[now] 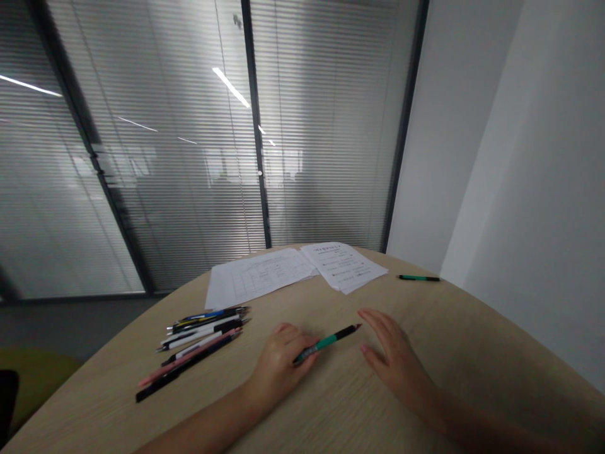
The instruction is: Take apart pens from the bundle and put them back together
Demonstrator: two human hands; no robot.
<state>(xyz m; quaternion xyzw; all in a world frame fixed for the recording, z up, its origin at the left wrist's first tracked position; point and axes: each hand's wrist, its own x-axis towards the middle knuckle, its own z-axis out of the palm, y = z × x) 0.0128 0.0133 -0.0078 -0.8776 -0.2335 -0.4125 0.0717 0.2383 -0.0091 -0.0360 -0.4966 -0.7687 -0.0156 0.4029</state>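
Note:
A green and black pen (pixel 328 341) is gripped near one end by my left hand (pixel 286 354), over the middle of the table. Its dark tip points right, toward my right hand (pixel 391 354). That hand is open, thumb and fingers apart, close to the tip; I see nothing held in it. To the left of my left hand lies a loose row of several pens (pixel 201 334) in white, black, pink, blue and yellow. Farther right, by the table's edge, rests another green and black pen (pixel 418 278).
Two printed sheets, a left paper (pixel 258 277) and a right paper (pixel 344 266), lie at the far side of the round wooden table (pixel 331 403). Beyond stand a glass partition with blinds (pixel 326 126) and a white wall (pixel 529 208) on the right.

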